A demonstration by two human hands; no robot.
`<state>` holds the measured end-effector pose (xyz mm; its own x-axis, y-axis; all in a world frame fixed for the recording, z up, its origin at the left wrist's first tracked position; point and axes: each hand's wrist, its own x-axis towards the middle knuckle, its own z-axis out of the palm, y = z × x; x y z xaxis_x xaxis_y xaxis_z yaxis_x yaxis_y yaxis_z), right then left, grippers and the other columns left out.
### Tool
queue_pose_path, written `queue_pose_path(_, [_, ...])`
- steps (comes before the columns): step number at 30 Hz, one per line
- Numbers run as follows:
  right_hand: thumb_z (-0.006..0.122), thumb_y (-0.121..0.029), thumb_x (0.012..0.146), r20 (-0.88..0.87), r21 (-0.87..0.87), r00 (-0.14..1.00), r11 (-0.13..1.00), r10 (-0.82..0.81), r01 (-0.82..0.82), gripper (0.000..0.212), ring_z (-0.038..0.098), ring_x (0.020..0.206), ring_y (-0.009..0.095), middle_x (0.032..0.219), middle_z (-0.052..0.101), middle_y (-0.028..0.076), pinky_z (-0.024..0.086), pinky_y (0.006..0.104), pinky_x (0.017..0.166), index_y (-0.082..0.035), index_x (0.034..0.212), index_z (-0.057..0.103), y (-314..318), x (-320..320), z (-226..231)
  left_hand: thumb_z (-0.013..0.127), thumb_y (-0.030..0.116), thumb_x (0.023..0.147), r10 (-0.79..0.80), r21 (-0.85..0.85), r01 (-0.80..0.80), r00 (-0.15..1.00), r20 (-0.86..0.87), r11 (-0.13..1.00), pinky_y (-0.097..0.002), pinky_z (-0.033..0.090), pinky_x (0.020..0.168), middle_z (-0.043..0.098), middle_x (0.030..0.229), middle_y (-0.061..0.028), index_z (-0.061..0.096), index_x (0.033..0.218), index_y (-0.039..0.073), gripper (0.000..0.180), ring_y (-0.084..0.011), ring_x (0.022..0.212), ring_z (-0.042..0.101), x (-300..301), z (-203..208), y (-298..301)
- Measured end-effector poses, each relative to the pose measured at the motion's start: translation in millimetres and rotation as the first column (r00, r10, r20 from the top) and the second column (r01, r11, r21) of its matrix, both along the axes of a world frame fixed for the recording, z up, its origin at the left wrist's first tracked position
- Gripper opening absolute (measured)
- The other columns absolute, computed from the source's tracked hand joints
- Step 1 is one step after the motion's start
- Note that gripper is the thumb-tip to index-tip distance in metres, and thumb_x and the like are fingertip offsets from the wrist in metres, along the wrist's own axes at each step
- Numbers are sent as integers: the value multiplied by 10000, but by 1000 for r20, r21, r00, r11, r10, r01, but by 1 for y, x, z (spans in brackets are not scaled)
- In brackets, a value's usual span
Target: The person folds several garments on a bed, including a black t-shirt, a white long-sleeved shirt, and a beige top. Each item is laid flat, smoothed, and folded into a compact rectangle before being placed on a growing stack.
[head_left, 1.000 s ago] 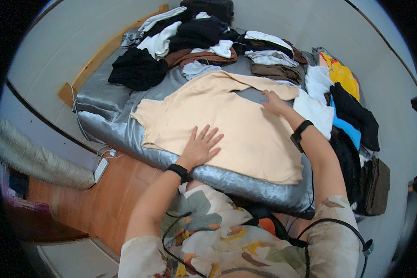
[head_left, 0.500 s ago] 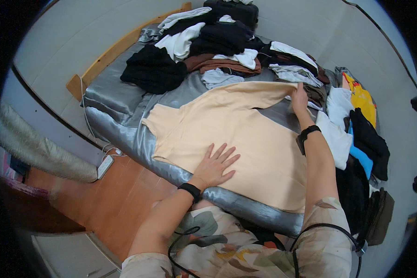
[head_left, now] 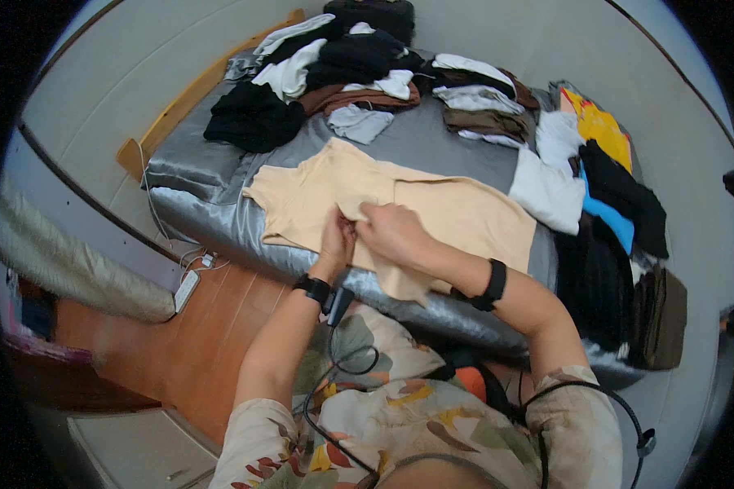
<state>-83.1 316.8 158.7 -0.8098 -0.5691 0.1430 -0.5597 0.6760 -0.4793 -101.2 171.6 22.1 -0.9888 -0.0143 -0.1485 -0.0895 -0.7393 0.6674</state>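
Note:
A cream long-sleeved top (head_left: pixel 457 208) lies spread across the front of the bed, its far part folded over toward me. Near its middle front my two hands meet. With fingers closed, my right hand (head_left: pixel 395 235) pinches the top's fabric, and a small flap of it stands up at the fingertips. Against it, my left hand (head_left: pixel 337 238) is also closed on the cloth, though its fingertips are partly hidden. A loose end of the fabric hangs below my right hand at the mattress edge.
The bed (head_left: pixel 196 208) has a shiny grey cover. Along its far side lie piles of dark clothes (head_left: pixel 257 114), a light grey garment (head_left: pixel 360 124) and a folded stack (head_left: pixel 485 98). To the right are a white garment (head_left: pixel 546 191) and black clothes (head_left: pixel 599 269). A power strip (head_left: pixel 186 289) lies at left.
My right hand has brought the far sleeve across the top toward me, to its near middle. My left hand, flat and spread before, has closed on the cloth beside it.

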Motion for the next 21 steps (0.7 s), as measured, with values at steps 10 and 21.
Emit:
queue_pose_path(10, [604,-179,856,192,-167,981,984,-34,67,222,616,870,211,928,658,145,486,356,784,-10,999,626,113,-70,-83,508,154,933,-226,-146,262,948,225,954,-389,541,845,609,1117,-202,459,1232,-80,383,-290,949,644,28,39,-45])
queue_pose_path(21, [603,-162,822,-339,343,875,821,-345,456,352,521,1035,340,1092,560,145,439,442,872,-100,1165,554,295,-129,-135,462,210,971,-285,-51,296,945,161,954,-387,504,927,580,1224,-181,431,1307,-51,427,-277,1049,617,25,42,-76])
